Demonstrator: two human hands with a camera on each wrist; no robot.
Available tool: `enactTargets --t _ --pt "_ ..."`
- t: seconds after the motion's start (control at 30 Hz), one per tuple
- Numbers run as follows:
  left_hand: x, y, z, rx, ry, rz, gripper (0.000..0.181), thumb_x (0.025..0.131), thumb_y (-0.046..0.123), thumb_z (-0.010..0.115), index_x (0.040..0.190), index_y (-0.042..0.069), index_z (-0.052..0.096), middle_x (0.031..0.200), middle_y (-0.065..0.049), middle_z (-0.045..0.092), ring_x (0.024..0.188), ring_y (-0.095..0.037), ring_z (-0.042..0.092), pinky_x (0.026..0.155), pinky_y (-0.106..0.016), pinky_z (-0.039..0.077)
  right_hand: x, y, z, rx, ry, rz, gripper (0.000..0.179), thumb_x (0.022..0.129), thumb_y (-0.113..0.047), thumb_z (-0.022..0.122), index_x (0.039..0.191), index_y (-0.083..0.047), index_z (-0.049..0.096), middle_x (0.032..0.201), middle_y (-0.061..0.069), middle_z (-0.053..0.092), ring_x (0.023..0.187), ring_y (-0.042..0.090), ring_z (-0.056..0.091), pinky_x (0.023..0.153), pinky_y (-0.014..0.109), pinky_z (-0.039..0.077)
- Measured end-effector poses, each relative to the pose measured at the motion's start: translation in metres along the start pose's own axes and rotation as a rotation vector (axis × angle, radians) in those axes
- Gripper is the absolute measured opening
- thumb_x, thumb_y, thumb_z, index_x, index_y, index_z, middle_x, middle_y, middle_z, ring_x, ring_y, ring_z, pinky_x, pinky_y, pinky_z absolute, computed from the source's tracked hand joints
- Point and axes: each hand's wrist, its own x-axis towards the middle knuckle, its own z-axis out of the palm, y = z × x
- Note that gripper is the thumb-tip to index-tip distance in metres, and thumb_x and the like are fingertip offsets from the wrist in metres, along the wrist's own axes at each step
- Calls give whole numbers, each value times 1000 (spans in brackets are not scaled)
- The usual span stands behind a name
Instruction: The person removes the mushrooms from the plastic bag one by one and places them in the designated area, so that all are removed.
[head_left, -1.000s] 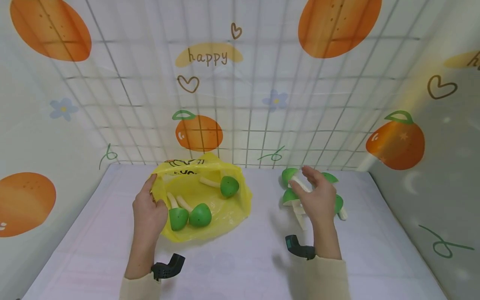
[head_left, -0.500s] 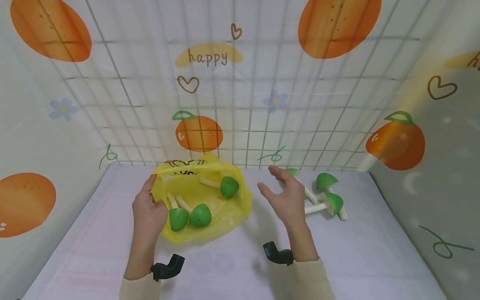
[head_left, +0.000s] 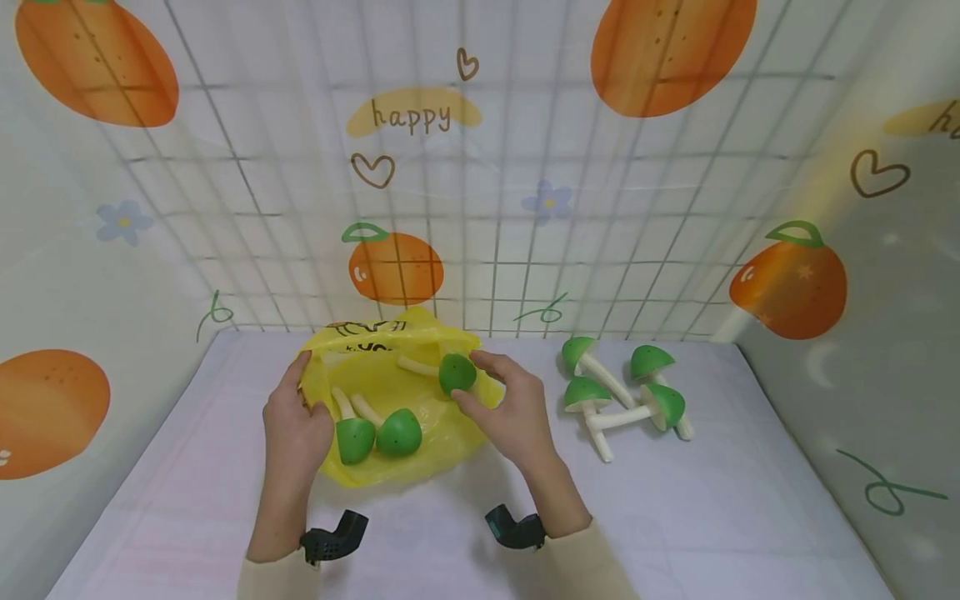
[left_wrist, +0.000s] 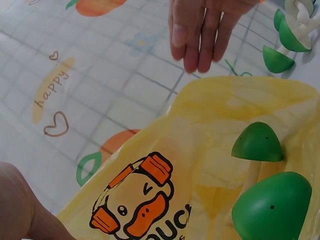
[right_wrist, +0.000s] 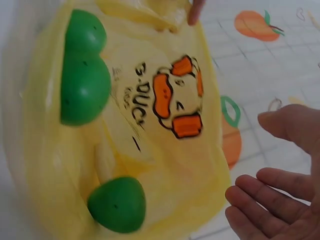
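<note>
The person's right hand [head_left: 517, 408] hangs by the right side of the yellow bag [head_left: 453, 437], and it has nothing in it: the thumb stands well apart from the fingers, and the right wrist view shows a gap between the fingertips and the green cap. What matters most to me is how that nearest mushroom [head_left: 457, 375] lies. It sits inside the bag, on its right side, just to the left of the right hand's fingertips. Its long axis runs roughly sideways, the cap turned toward that hand and the pale stem pointing left, so I'd judge the cap is the part within easier reach. The left hand [head_left: 300, 429] is farther from it, pinching the bag's left edge. Closer to that left hand, also in the bag, are a left mushroom [head_left: 355, 440] and a middle mushroom [head_left: 399, 432], caps side by side toward the person, stems slanting away and left. To the right of both hands, four loose mushrooms [head_left: 622, 416] lie together on the white table [head_left: 420, 533].
</note>
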Motion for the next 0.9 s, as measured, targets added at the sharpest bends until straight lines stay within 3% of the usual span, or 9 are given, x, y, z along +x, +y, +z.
enactTargets --t 0.23,0.53,0.9 --pt "-1 -2 0 2 3 2 74 92 -14 37 164 2 33 165 -20 36 144 -36 45 115 -50 44 -7 -4 24 46 -91 47 55 83 -13 88 133 3 68 131 16 71 123 34 65 107 53 51" --pt "0 -2 0 -2 -2 -15 75 92 -14 38 165 4 32 166 -20 36 143 -36 46 115 -50 44 -16 3 55 12 -170 32 54 84 -18 87 131 3 69 128 16 71 117 36 67 100 52 56" --pt "1 -2 1 -6 -4 -11 75 92 -14 38 164 4 33 166 -19 37 145 -35 44 115 -50 43 -22 11 79 -74 -255 93 62 86 -30 89 135 2 67 131 16 70 120 33 66 100 48 56"
